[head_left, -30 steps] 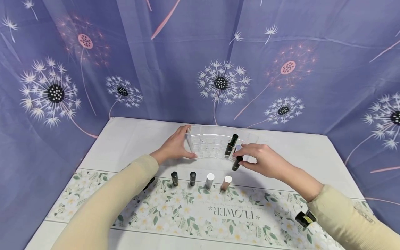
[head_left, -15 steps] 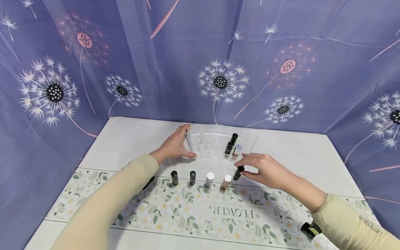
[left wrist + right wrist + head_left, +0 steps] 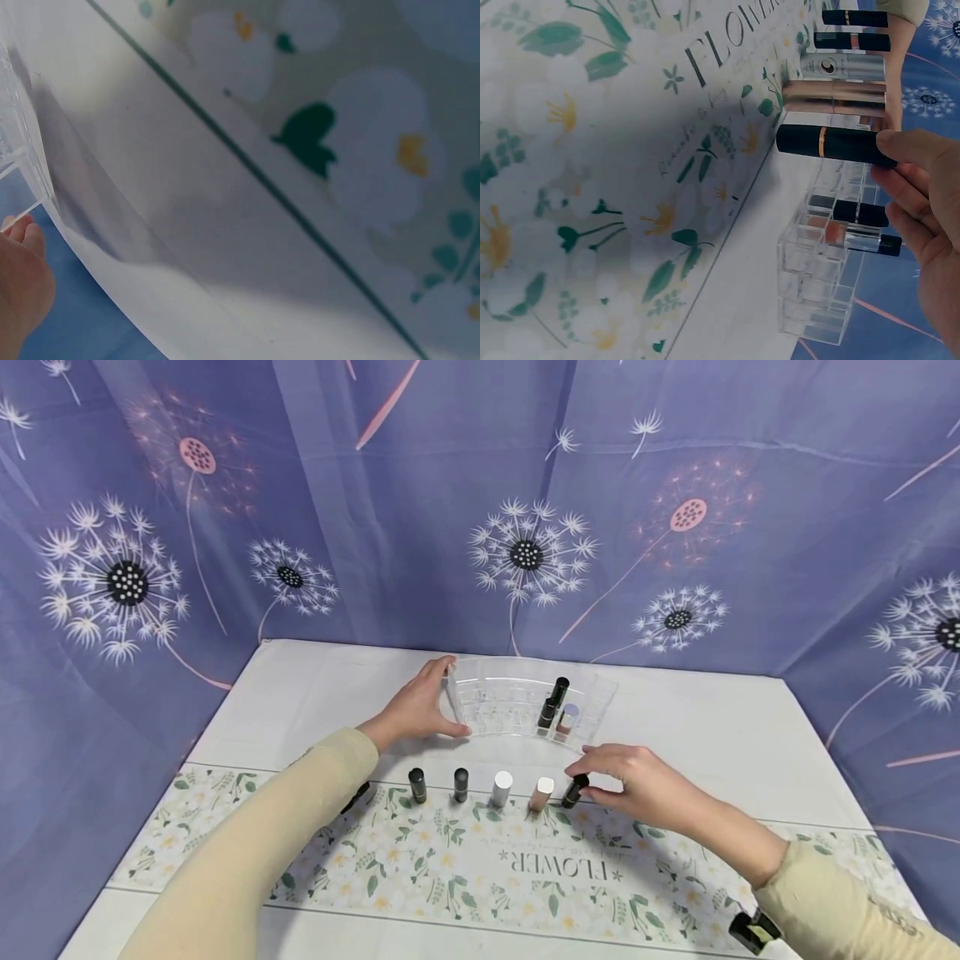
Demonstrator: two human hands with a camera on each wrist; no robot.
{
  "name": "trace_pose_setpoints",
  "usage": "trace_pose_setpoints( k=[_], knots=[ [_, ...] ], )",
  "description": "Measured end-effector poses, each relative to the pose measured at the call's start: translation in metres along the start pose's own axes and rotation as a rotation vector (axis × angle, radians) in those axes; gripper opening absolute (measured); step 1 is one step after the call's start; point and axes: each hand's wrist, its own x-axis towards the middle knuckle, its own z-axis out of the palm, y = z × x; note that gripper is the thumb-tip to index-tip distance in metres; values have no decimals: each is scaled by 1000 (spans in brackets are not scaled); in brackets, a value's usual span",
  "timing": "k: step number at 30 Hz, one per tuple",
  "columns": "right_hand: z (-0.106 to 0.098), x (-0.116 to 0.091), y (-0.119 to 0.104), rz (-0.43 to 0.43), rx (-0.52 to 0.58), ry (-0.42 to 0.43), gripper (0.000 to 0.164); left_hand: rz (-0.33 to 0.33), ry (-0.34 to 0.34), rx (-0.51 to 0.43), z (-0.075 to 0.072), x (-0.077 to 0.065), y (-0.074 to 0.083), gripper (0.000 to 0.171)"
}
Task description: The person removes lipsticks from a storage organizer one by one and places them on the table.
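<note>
Watching the right hand point(image 3: 633, 781) now, we see thumb and fingers pinching the upper end of a black lipstick tube point(image 3: 576, 791), its gold band showing below the grip in the right wrist view. That tube is at the right end of a row, just beside a rose-gold tube point(image 3: 542, 794), over the far edge of the floral runner point(image 3: 555, 897). Whether its base touches down, we can't quite tell from these angles.

Across to the left hand point(image 3: 418, 710), and we have thumb at the near corner, fingers at the far one, gripping the left end of a clear curved organizer point(image 3: 501, 718). That sits on the white tablecloth point(image 3: 675, 718), up near the blue dandelion curtain point(image 3: 420, 510). Towards its right end we count two dark tubes point(image 3: 547, 713), one behind the other, with a pale-capped tube point(image 3: 567, 719) just to their right.

Back along the row, we go from the left: a black tube with a gold band point(image 3: 417, 785), a second black tube point(image 3: 461, 785), a silvery-white tube point(image 3: 502, 789), then the rose-gold one, all upright and apart. On the runner, we read FLOWER, upside down from the head camera.
</note>
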Motion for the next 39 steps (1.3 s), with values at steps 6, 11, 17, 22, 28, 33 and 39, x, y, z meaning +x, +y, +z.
trace_pose_setpoints(
  k=[6,11,17,22,28,33,39],
  knots=[
    [3,-4,1,0,1,-1,35,-3,1,4,0,1,0,134],
    [4,-5,3,12,-2,-8,35,-7,-4,1,-1,0,1,133],
    [5,-7,3,15,9,-5,36,-6,-6,3,-1,0,2,133],
    [5,-8,4,13,27,3,36,-7,-6,4,-1,-1,2,133],
    [6,-8,5,-3,38,11,35,-9,-3,-2,0,-1,2,132],
    [5,-8,5,-5,39,10,36,-10,-3,-5,0,0,1,132],
    [3,-8,3,14,42,2,38,-16,-11,0,0,0,0,132]
  ],
)
